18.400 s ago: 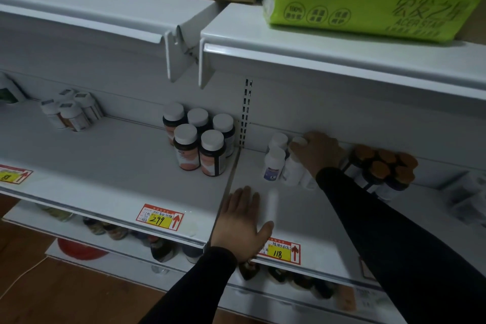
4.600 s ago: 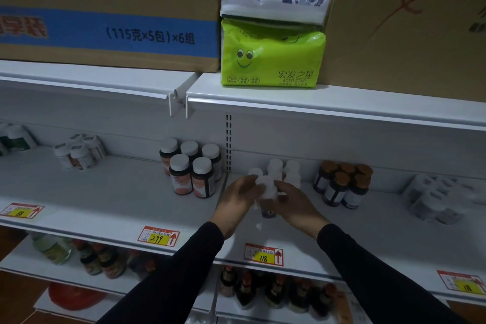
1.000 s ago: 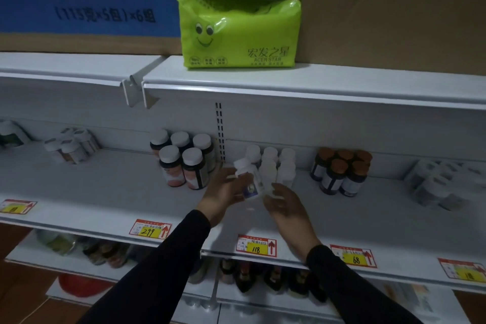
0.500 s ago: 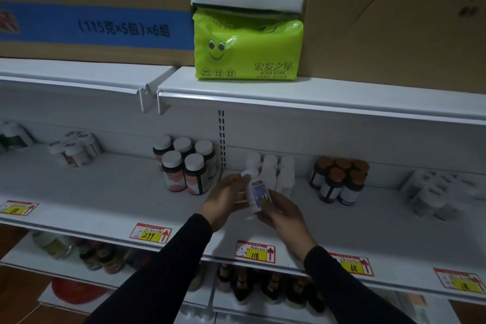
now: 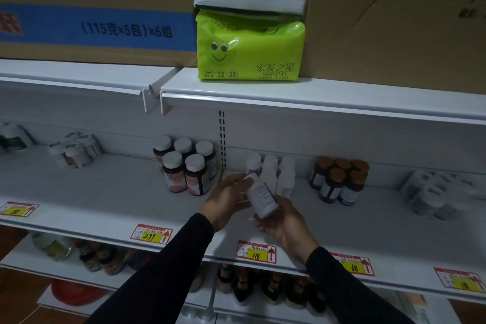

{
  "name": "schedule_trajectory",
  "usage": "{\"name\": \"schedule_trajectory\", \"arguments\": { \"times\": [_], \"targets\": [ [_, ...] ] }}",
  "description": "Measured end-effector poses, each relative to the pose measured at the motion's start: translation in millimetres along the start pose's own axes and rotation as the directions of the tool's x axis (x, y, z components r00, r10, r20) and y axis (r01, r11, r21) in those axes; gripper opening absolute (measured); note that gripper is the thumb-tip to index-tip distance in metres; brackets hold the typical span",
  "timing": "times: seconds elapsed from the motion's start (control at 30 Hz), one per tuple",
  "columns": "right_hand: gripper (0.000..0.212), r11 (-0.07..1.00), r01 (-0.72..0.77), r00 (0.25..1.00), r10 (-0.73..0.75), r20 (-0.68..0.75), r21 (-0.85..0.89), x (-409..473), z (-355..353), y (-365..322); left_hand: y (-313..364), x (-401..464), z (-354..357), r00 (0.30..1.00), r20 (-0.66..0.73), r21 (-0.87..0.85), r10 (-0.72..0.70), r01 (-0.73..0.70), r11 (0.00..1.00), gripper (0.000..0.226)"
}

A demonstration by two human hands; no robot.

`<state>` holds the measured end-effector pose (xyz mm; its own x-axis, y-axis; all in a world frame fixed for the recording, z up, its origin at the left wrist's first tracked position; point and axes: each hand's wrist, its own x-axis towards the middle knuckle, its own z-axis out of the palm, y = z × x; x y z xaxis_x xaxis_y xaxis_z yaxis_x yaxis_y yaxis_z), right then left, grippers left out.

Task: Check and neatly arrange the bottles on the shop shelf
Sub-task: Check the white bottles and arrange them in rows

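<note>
While tilted above the shelf (image 5: 105, 200), white bottle (image 5: 260, 198) gripped between both hands: left hand (image 5: 227, 197), right hand (image 5: 284, 221).

Glossy plastic tissue pack (image 5: 251, 51), cardboard boxes (image 5: 97, 5)

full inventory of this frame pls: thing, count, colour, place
held bottle: 1, white with purple label, tilted, in both hands
white bottles: 5 visible, all white, shelf centre, behind the hands
dark bottles: 5, white caps, orange labels, left of centre
brown-cap bottles: 5 or so, dark, right of centre
pale bottles: small group, far left; count unclear
tissue pack: 1, lime green, upper shelf
price tags: 5, red and yellow, shelf edge
left hand: grip on the cap end
right hand: cradles the base
</note>
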<state>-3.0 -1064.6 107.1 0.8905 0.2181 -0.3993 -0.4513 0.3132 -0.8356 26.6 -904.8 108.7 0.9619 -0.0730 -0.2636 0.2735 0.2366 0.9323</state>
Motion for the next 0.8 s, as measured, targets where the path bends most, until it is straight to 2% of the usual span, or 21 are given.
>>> {"name": "schedule_trajectory", "arguments": {
  "times": [0.17,0.3,0.43,0.63,0.73,0.8],
  "targets": [
    [0.022,0.994,0.092,0.996,-0.091,0.019,-0.059,0,-3,6,0,-7,2,0.998,-0.059,0.047,0.033,-0.03,0.998,0.021],
    [0.018,0.997,0.065,0.998,-0.065,-0.004,-0.03,0,-3,9,-1,-9,3,0.997,-0.08,0.027,0.024,-0.022,0.999,0.019],
    [0.029,0.995,-0.035,0.998,0.04,-0.049,0.099,-3,2,8,0,-9,1,0.999,-0.043,-0.046,-0.01,0.008,0.999,0.019],
    [0.042,0.99,-0.093,0.994,0.098,-0.04,0.107,-3,-2,11,-1,-13,2,1.0,-0.006,-0.031,0.002,-0.002,1.0,0.025],
    [0.035,0.996,-0.035,0.999,0.036,-0.019,0.077,-4,-2,12,-1,-14,2,1.0,-0.02,-0.004,0.008,-0.008,1.0,0.022],
    [0.045,1.0,0.021,1.0,-0.021,-0.009,0.011,-4,-1,12,-1,-14,2,0.999,-0.052,0.024,-0.001,0.002,1.0,0.021]
  ]
}}
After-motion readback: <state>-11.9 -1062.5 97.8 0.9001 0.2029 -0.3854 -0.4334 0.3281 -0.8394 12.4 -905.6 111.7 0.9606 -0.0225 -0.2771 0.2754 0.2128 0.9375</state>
